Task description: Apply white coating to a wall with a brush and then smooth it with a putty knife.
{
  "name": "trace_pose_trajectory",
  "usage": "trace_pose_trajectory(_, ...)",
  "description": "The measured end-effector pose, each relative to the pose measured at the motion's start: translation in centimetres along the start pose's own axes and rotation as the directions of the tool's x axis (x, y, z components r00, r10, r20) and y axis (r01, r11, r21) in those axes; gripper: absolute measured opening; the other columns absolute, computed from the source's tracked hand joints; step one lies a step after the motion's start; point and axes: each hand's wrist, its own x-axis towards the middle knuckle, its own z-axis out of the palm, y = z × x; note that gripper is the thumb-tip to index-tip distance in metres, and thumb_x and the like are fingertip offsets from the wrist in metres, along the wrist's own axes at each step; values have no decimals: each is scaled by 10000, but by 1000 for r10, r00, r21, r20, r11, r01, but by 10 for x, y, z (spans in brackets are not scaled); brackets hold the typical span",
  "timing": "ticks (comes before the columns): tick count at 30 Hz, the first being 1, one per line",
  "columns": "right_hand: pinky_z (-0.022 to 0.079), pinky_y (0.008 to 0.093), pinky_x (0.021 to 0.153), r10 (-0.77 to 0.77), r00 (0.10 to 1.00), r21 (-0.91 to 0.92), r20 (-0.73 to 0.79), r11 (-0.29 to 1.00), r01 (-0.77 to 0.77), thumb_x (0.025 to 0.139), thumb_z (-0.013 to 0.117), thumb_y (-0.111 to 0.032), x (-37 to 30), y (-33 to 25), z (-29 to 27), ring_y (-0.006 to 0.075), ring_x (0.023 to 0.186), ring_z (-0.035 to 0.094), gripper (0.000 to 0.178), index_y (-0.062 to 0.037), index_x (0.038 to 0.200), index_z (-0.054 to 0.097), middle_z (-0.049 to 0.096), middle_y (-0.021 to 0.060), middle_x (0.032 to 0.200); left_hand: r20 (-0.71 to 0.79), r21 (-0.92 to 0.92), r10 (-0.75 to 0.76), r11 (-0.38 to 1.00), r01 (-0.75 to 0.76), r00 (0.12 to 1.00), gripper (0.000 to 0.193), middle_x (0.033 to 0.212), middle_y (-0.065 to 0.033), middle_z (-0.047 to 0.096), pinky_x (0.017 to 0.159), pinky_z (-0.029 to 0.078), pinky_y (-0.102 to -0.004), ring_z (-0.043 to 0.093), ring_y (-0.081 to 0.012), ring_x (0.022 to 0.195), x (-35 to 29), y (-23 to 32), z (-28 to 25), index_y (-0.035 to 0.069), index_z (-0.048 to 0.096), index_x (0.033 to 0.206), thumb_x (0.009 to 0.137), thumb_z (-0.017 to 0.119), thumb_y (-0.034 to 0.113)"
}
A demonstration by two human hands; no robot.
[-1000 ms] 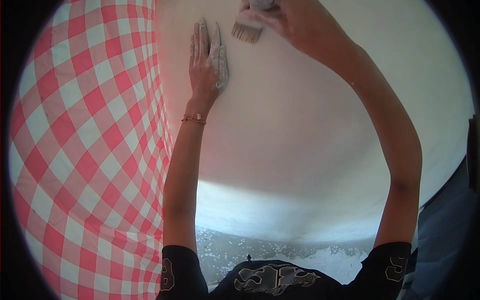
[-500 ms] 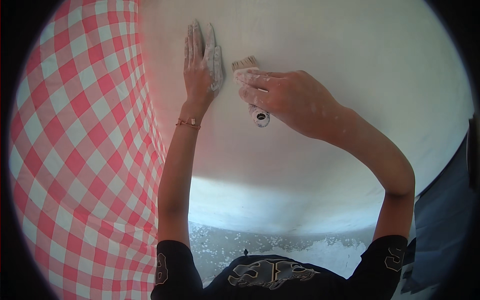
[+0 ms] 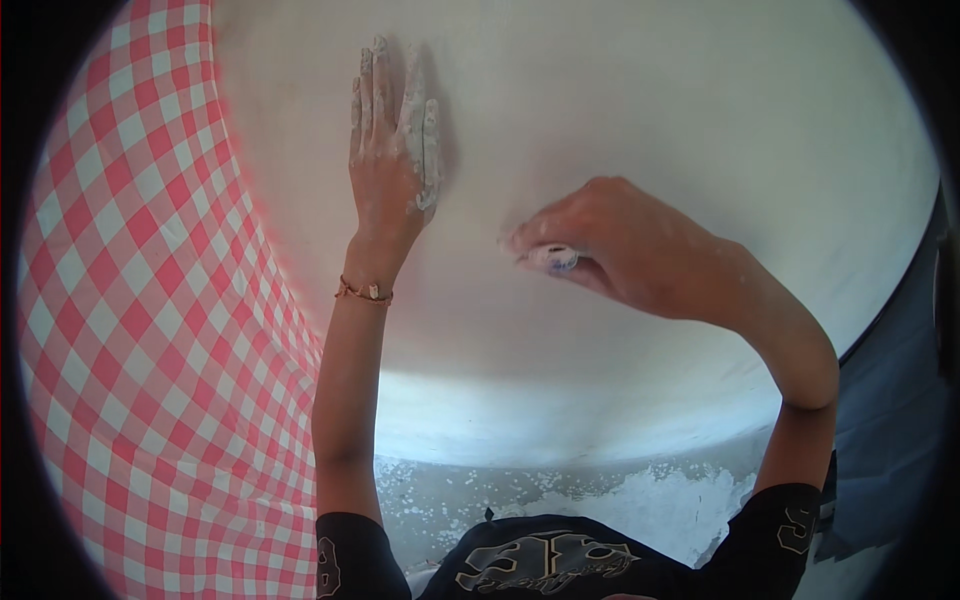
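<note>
My left hand point(image 3: 388, 165) lies on a large pale, smooth surface point(image 3: 640, 110), fingers stretched out and crusted with white powder or paste. To its right and somewhat nearer, my right hand point(image 3: 625, 245) is closed round a flat paint brush point(image 3: 557, 257). Only the brush's whitened handle end shows, turned towards me; its bristles are hidden behind my fingers. That hand is close to the pale surface, and whether the bristles touch it I cannot tell.
A pink-and-white checked cloth point(image 3: 150, 330) hangs along the left side. Below the bright lower edge of the pale surface is a grey floor point(image 3: 430, 500) spattered with white. Dark blue sheeting point(image 3: 885, 460) is at the right.
My right hand has come nearer and a little right, tipping the brush so its bristles have gone from sight. The left hand has shifted slightly left and stays flat.
</note>
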Motion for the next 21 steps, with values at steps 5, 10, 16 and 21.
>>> trace_pose_trajectory(5, 568, 420, 1022, -178, 789, -308, -588, 951, -15, 971, 669, -53, 3, 39, -64, 316, 1113, 735, 178, -11, 1116, 764, 754, 141, 1219, -23, -38, 22, 999, -23, 999, 545, 1681, -190, 332, 1253, 285, -531, 296, -403, 1556, 12, 15, 14, 56, 418, 1595, 1054, 471, 94)
trace_pose_trajectory(10, 587, 405, 952, -329, 735, -634, -593, 754, -174, 953, 689, -50, -10, 70, -46, 335, 1140, 702, 203, -7, 1148, 729, 738, 174, 1170, -53, -71, 19, 997, -23, 998, 551, 1685, -188, 325, 1257, 273, -534, 288, -403, 1559, 23, 36, 29, 58, 421, 1593, 1046, 477, 89)
trace_pose_trajectory(16, 594, 408, 899, -116, 949, -161, -294, 984, 70, 960, 732, -83, -50, 50, -46, 299, 983, 748, 141, -39, 1092, 752, 770, 119, 1146, -26, -36, 33, 999, -34, 999, 535, 1672, -214, 330, 1259, 278, -530, 315, -407, 1543, 26, 47, 34, 98, 406, 1611, 1081, 458, 155)
trace_pose_trajectory(21, 604, 387, 929, -110, 848, -273, -518, 961, -42, 980, 720, -129, -55, 76, -85, 267, 1103, 729, 169, -50, 1128, 744, 733, 102, 1273, -40, -58, 15, 998, -18, 999, 538, 1678, -211, 321, 1257, 285, -523, 310, -404, 1547, 33, 69, 44, 104, 404, 1614, 1081, 450, 155)
